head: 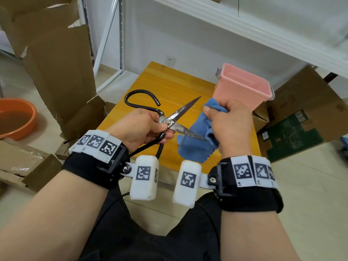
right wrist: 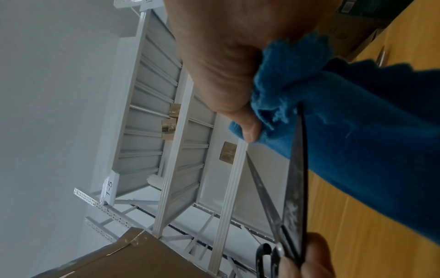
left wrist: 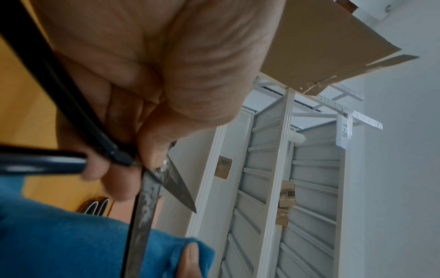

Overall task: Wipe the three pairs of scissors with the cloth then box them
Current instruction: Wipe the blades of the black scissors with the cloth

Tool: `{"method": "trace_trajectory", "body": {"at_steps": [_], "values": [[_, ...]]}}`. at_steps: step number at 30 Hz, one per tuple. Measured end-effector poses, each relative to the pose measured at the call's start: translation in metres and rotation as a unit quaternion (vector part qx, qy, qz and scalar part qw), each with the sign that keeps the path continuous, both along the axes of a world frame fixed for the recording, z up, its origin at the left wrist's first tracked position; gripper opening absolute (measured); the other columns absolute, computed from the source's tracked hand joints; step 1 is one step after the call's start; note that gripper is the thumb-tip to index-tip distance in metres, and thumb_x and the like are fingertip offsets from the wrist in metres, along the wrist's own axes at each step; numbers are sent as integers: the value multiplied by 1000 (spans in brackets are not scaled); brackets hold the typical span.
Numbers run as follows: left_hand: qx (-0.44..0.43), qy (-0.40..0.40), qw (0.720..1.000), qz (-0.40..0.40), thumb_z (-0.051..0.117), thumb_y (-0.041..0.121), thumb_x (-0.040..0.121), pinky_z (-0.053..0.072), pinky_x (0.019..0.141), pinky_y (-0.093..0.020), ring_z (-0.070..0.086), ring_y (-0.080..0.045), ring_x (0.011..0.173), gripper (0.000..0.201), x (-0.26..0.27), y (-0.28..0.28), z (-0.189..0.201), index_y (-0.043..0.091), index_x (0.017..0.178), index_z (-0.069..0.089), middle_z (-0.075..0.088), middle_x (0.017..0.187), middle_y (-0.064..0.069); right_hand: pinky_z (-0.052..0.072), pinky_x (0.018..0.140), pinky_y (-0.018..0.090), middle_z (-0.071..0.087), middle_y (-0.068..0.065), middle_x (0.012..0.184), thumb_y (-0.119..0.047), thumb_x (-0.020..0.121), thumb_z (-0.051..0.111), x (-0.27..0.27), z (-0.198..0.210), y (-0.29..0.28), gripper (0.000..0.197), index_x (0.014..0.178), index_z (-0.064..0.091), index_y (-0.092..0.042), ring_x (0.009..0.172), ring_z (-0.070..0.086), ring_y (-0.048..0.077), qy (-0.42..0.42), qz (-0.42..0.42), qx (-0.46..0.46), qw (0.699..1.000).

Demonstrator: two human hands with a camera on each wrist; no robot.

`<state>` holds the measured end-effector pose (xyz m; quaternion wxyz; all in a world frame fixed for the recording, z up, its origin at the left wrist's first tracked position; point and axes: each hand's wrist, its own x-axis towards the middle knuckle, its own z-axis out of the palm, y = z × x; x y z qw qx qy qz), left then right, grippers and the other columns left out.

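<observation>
My left hand (head: pixel 150 127) grips a large pair of steel scissors (head: pixel 177 116) near the pivot, with the black loop handles toward me and the blades spread apart. My right hand (head: pixel 226 121) holds a bunched blue cloth (head: pixel 195 146) over the tip of the lower blade. The left wrist view shows the scissors (left wrist: pixel 147 203) running into the cloth (left wrist: pixel 71 244), and orange-and-black handles of another pair (left wrist: pixel 97 206) lie on the table behind. In the right wrist view the cloth (right wrist: pixel 369 122) covers one blade's end. A pink box (head: pixel 243 87) stands open at the back right of the wooden table (head: pixel 165 81).
Tall torn cardboard (head: pixel 56 63) stands to the left, with an orange basin (head: pixel 17 117) on the floor beside it. More cardboard boxes (head: pixel 301 113) sit right of the table. A white shelf rack (head: pixel 244 25) hangs over the far side.
</observation>
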<state>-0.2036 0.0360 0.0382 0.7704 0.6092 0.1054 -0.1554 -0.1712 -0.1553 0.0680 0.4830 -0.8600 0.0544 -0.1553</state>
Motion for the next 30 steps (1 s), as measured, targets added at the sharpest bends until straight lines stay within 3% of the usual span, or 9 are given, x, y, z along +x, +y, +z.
{"method": "trace_trajectory", "body": {"at_steps": [3,12,23,30], "values": [[-4,2,1000,13,51,-5,97,56,58,-22,69,-14,65,13,1,3,1,-1,89,60,72,80,-15,60,72,49,70,-2,77,-26,81,79,1,4,-5,10,83,70,-21,73,67,20,-7,-4,53,999],[17,-16,1000,-8,50,-3,98,56,60,-22,68,-14,65,15,-1,7,8,-3,94,65,72,82,-14,60,68,51,70,-11,74,-42,69,75,-1,4,1,15,78,69,-33,76,71,20,6,10,47,999],[23,-11,1000,-3,58,3,93,52,54,-22,60,-12,57,7,-1,9,6,0,90,63,70,74,-10,60,72,50,71,-7,79,-29,80,80,-2,8,-2,12,81,68,-27,77,71,19,10,26,45,999],[63,5,998,20,70,25,88,44,52,-27,52,-15,53,21,1,7,0,10,73,66,62,69,-7,60,74,50,70,-6,80,-24,81,80,-3,7,1,14,78,67,-27,79,70,18,13,39,37,998]]}}
